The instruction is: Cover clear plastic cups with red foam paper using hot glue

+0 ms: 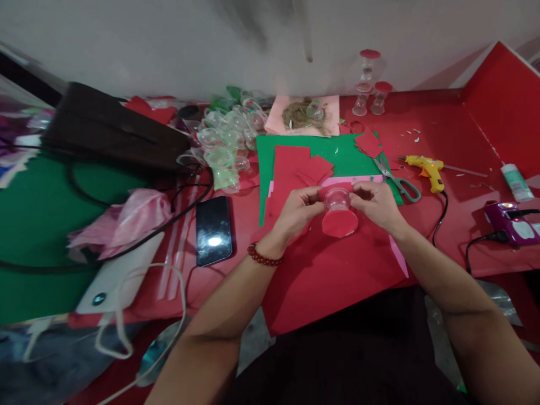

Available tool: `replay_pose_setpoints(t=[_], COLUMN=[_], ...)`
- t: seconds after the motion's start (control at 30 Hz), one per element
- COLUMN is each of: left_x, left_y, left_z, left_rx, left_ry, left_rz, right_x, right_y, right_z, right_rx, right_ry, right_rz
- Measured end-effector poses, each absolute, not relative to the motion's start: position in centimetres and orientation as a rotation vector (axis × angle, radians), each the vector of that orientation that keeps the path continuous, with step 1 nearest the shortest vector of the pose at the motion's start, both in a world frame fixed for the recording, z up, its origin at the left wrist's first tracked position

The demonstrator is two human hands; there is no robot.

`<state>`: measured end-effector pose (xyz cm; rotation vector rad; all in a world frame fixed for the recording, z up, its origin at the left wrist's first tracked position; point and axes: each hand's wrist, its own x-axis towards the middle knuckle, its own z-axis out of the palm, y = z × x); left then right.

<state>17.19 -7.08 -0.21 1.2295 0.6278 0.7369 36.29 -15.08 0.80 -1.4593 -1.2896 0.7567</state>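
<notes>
Between my two hands is a small hourglass shape of clear plastic [337, 198], with a round red disc [340, 223] on its near end. At its far end lies a piece of red sheet [325, 191], partly covered by my fingers. My left hand [301, 209] pinches it from the left, thumb and fingers together. From the right, my right hand [373, 205] grips the same end. Both hands are above a large red sheet [333, 275]. Just beyond them, several cut red pieces [316, 169] lie on a green sheet [346, 147].
Scissors [399, 180] and a yellow glue gun [427, 169], its cord trailing, lie right. Finished-looking hourglass shapes [367, 90] stand at the back. Clear plastic cups [230, 132] are heaped left of a pink paper with sand [280, 112]. A phone [214, 230] and cables lie left.
</notes>
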Motion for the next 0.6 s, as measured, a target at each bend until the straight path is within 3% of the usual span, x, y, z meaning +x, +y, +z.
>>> replay_pose_setpoints(t=[0.6], left_x=[17.1], left_y=[-6.4], left_z=[-1.1], left_rx=[1.412], left_ry=[0.746], left_rz=[0.728], right_x=[36.2], right_y=[-15.2], right_z=[1.0], right_rx=[-1.46], right_ry=[-1.408], right_rz=[0.818])
